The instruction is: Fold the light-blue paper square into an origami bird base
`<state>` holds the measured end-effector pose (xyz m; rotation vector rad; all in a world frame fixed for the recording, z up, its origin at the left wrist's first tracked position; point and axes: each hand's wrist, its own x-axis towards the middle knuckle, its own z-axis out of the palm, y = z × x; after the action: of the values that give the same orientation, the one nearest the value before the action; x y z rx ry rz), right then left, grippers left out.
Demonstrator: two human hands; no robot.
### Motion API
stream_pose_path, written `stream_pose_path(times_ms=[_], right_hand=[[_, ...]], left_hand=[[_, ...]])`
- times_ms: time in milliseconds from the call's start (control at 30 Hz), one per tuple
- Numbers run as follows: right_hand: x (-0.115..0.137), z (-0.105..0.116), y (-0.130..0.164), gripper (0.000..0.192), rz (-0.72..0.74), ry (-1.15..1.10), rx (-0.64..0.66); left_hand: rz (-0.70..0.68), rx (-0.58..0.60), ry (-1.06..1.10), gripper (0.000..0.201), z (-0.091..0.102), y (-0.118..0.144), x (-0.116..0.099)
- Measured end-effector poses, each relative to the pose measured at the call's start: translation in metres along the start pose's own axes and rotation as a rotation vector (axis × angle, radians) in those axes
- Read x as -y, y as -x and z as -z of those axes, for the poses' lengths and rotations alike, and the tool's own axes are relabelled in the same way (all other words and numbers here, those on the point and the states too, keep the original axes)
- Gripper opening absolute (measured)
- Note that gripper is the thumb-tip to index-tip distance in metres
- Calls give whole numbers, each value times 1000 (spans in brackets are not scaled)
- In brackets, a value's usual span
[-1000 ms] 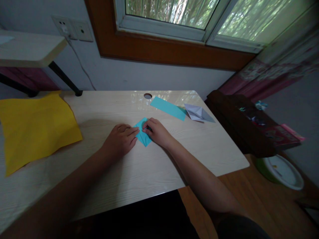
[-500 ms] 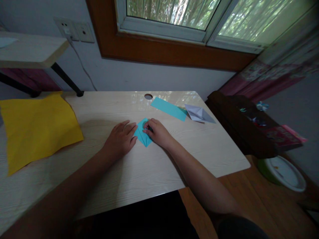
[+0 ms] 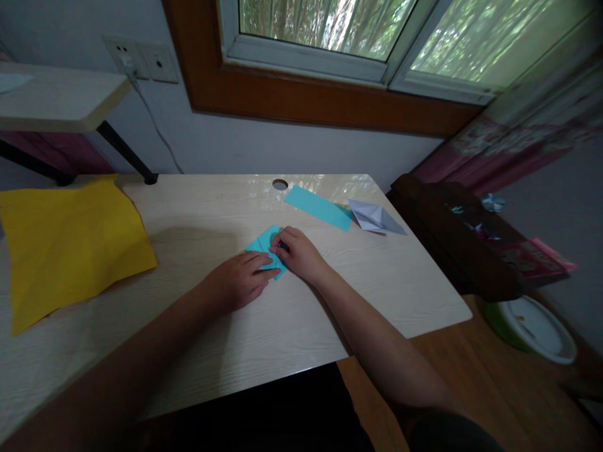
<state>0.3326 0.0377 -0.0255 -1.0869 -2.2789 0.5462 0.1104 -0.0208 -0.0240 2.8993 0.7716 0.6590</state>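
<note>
A small folded sheet of turquoise origami paper lies on the table in front of me, with crease lines across it. My left hand rests at its near left edge, fingers stretched out over the lower part of the paper. On the paper's right side, my right hand has its fingers curled, thumb and forefinger pinched together at the sheet. The hands cover the paper's right and lower parts.
A turquoise paper strip and a folded white paper shape lie farther back on the pale table. At the left is a large yellow sheet. Near the back edge sits a round hole.
My left hand has moved down and right, its fingers now over the lower part of the turquoise paper, uncovering the left corner. The right hand stays in nearly the same place.
</note>
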Motion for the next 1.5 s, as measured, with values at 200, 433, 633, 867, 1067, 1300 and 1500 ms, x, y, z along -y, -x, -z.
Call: stream_pose_path(times_ms=[200,433,633,867,1067,1300,1500], right_hand=[[-6,7,4,6,0,-21,-37],[-22,13,7,14,-57,3,-133],[-19,11,6,8,-68,22,-124],[-20,10,7,16,-75,15,-146],[-18,10,8,19,-66,62,-156],[-9,9,9,22,-49,160,-102],[-5,7,9,20,-26,160,-106]], left_hand=[[5,-13,4,35,0,1,1],[50,9,-24,36,2,2,-1],[82,18,-46,40,1,2,1],[97,62,-70,41,-1,3,3],[141,51,-95,38,5,5,13],[236,-32,-164,31,9,9,23],[308,-32,-188,31,10,7,23]])
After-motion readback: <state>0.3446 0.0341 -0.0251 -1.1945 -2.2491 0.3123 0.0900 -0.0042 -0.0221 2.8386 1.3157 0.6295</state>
